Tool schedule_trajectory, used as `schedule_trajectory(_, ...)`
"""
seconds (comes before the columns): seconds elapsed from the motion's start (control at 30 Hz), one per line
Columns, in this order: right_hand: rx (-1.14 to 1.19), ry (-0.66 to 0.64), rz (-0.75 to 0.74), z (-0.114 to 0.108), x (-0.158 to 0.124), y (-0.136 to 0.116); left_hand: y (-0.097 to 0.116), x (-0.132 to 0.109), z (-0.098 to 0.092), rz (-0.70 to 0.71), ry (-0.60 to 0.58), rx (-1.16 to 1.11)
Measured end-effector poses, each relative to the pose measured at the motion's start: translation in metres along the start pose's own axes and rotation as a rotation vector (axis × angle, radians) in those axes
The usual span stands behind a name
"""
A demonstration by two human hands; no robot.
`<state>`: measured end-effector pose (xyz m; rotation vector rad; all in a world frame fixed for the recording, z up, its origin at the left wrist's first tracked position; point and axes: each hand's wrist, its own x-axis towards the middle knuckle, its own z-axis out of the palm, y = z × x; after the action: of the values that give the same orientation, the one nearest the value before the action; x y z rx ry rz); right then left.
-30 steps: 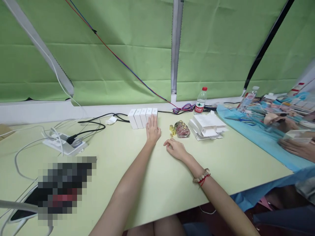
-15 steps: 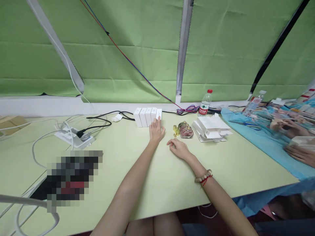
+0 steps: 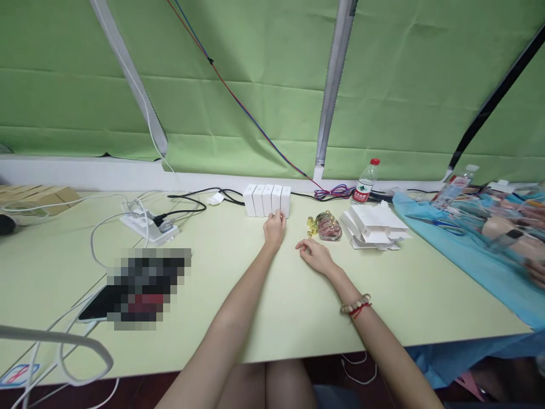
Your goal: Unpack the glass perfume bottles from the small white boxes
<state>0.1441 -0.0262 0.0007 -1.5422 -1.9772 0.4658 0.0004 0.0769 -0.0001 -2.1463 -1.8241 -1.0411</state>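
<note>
Several small white boxes (image 3: 267, 201) stand upright side by side in a row at the back of the table. My left hand (image 3: 275, 228) is at the front of the row's right part, its fingers curled in and touching the lower front of the boxes. Nothing shows in its grasp. My right hand (image 3: 315, 257) rests on the table, fingers loosely bent and slightly apart, holding nothing. Just beyond it lie small yellow transparent pieces (image 3: 312, 225) and a stack of clear-edged, reddish round items (image 3: 330, 227). Flattened white cartons (image 3: 374, 224) are piled to their right.
A red-capped water bottle (image 3: 365, 183) stands behind the cartons. On the left are a power strip (image 3: 149, 226) with cables and a blurred-out dark device (image 3: 91, 304). Another person's hand (image 3: 537, 271) is over the blue cloth (image 3: 460, 255) at right.
My left hand's fingers have drawn down from the tops of the boxes and curled in at their front. The rightmost box stands more in line with the others. The view has shifted left.
</note>
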Motion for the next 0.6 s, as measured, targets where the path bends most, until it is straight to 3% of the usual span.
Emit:
schedule_trajectory(0.17,0.006,-0.007,0.005,0.001,0.0,0.0,0.005,0.0,-0.002,0.175,-0.062,0.014)
schedule_trajectory(0.27,-0.006,-0.011,0.002,0.001,-0.001,-0.001,0.005,0.001,-0.002,0.209,-0.033,0.049)
schedule_trajectory(0.4,-0.021,-0.021,0.002,-0.001,-0.002,-0.004,0.006,0.005,-0.001,0.205,-0.082,0.156)
schedule_trajectory(0.6,-0.033,-0.025,0.003,-0.004,-0.001,-0.006,0.014,0.016,-0.003,0.363,-0.133,0.22)
